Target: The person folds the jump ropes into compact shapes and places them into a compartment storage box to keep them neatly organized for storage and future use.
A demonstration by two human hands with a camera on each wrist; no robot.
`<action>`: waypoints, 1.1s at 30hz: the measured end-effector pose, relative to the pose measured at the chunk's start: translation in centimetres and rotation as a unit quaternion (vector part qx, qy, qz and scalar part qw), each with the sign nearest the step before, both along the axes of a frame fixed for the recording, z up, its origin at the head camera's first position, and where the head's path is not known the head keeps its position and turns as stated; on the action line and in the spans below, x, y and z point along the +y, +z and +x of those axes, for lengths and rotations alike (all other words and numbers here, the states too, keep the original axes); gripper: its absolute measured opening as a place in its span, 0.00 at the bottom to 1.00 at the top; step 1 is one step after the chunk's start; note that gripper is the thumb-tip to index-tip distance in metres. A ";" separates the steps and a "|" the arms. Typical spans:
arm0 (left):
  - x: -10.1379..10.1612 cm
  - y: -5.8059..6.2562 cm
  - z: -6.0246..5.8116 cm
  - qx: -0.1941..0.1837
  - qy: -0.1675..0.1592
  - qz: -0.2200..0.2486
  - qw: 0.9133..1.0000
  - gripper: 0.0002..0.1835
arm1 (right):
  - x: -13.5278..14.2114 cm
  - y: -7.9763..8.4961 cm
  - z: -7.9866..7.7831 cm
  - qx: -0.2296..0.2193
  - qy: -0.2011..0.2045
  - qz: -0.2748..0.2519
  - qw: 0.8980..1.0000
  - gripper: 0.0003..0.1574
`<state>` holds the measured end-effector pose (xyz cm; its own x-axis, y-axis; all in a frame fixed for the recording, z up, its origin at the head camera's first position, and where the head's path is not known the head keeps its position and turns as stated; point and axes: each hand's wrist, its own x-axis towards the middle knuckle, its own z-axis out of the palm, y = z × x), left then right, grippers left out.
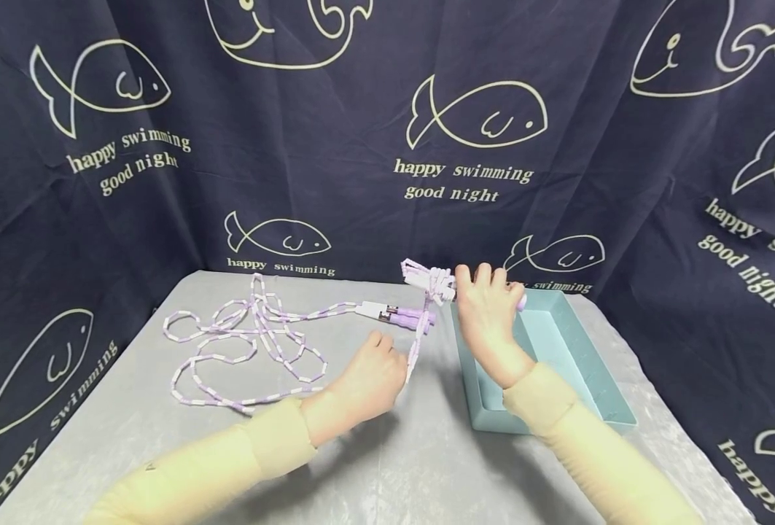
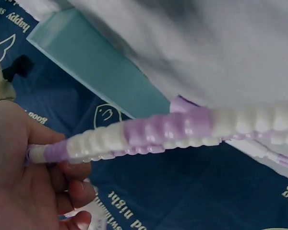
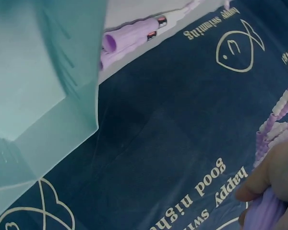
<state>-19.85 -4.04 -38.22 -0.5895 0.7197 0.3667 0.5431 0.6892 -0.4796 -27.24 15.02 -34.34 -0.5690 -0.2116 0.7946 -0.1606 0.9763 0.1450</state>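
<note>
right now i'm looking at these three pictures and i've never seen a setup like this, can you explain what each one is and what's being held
There is no machine here: these are a person's two bare hands. The wide picture comes from a camera worn on the head, looking forward and down. The other two come from cameras on the left and right wrists, each looking at that hand's work.

The right hand grips a purple handle of a beaded rope gathered into a bundle. The left hand holds a strand hanging below that bundle.

On the grey cloth lies a second, loosely looped rope, its two handles side by side. To the right is an open teal box.
</note>
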 end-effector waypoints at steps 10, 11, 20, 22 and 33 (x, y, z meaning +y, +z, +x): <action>0.1 2.2 0.8 0.099 0.026 0.034 0.994 0.07 | -0.1 -1.5 0.2 0.034 0.004 0.076 0.996 0.10; 0.1 2.4 0.8 0.111 0.023 0.042 0.993 0.07 | -0.2 -1.7 0.3 0.038 0.007 0.083 0.996 0.09; 0.2 4.5 -0.2 0.185 -0.027 0.115 0.976 0.09 | -1.2 -2.5 1.1 0.032 0.056 0.142 0.988 0.08; 0.1 5.0 -0.6 0.196 -0.028 0.119 0.973 0.08 | -1.3 -2.6 1.3 0.039 0.077 0.163 0.983 0.10; -1.1 7.4 -3.4 0.199 -0.033 0.146 0.969 0.08 | -1.4 -2.4 2.9 0.040 0.192 0.221 0.956 0.15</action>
<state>-23.23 -5.13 -30.81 -0.3169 0.5826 0.7485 0.4027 0.7971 -0.4499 -24.34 13.66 -36.74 -0.3243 -0.7168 0.6173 -0.4656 0.6890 0.5554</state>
